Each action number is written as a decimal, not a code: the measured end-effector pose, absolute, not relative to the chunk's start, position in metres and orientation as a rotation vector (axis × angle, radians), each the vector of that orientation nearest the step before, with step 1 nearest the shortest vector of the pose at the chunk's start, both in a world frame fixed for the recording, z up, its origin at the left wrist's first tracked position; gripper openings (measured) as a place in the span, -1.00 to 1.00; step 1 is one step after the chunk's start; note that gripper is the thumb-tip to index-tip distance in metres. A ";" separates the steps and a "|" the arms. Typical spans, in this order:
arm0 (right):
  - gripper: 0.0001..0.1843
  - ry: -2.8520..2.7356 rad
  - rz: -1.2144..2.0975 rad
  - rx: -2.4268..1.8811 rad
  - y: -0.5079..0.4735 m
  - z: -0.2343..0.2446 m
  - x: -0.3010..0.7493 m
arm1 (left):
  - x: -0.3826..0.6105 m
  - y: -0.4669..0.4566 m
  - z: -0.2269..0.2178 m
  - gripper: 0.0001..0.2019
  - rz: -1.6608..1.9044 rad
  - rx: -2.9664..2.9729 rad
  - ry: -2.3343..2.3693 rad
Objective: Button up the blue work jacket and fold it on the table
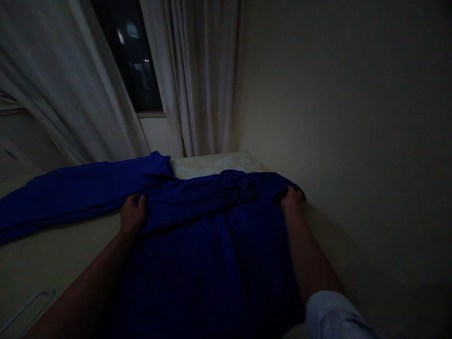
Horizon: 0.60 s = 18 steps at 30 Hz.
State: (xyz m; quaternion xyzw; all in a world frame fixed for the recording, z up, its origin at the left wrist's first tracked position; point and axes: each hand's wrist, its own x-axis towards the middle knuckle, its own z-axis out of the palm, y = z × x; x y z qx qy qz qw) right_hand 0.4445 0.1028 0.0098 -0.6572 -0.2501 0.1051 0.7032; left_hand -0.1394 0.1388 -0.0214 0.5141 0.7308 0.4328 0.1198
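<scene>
A dark blue long-sleeved garment point(197, 268) is spread over the bed. One sleeve-like length point(81, 188) stretches to the left edge of view, and another lies folded across the upper part. My left hand point(133, 213) is closed on the cloth at the left side, thumb up, where the long piece meets the body. At the upper right corner, my right hand point(293, 195) grips the garment's edge with the fingers curled around it. The fingertips of both hands are partly hidden by the fabric. The picture is dim, so seams and buttons cannot be made out.
A pale patterned bed surface point(219, 164) shows behind the garment. At the lower left lies a thin wire hanger point(26, 308). Light curtains point(205, 75) hang around a dark window point(130, 56). A plain wall point(346, 103) rises close by on the right.
</scene>
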 end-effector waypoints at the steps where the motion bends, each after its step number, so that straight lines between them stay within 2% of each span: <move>1: -0.64 -0.597 0.195 -1.494 0.107 0.012 0.434 | -0.138 0.138 -0.020 -0.49 1.276 1.476 2.129; 4: -0.66 -1.063 0.175 -1.527 0.117 0.015 0.387 | -0.135 0.134 -0.016 -0.43 1.323 1.398 2.136; 7: -0.68 -1.789 0.458 -1.404 0.114 0.010 0.339 | -0.135 0.130 -0.014 -0.28 1.423 1.379 2.099; 9: -0.62 -2.042 0.596 -1.291 0.108 0.007 0.321 | -0.135 0.128 -0.014 -0.26 1.472 1.374 2.039; 14: -0.31 -2.112 0.499 -1.151 0.094 0.007 0.326 | -0.136 0.127 -0.013 -0.37 1.477 1.390 2.006; 18: -0.41 -2.168 0.449 -1.191 0.093 0.005 0.334 | -0.137 0.129 -0.010 -0.61 1.328 1.441 2.054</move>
